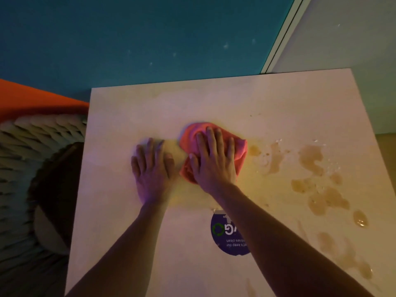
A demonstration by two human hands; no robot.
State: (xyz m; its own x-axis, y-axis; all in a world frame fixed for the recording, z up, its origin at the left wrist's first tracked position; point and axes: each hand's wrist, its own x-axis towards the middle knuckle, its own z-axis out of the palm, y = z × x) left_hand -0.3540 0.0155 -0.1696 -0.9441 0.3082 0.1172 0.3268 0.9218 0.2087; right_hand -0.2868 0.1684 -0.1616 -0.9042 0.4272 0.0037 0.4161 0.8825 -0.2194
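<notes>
Two bare forearms reach across a pale bench point(128, 232), the right one passing over a round purple sticker point(227, 239); brown puddles point(310, 157) lie scattered along the bench's right side; at mid-bench the left hand point(153, 168) lies flat on the top, fingers spread, its grip released; just beside it the right hand point(212, 161) presses a crumpled pink cloth point(241, 150) onto the bench with straight fingers, grip likewise released; a woven seat point(32, 133) and an orange cushion point(32, 97) sit off the left edge; beyond lies a teal surface point(150, 28).
</notes>
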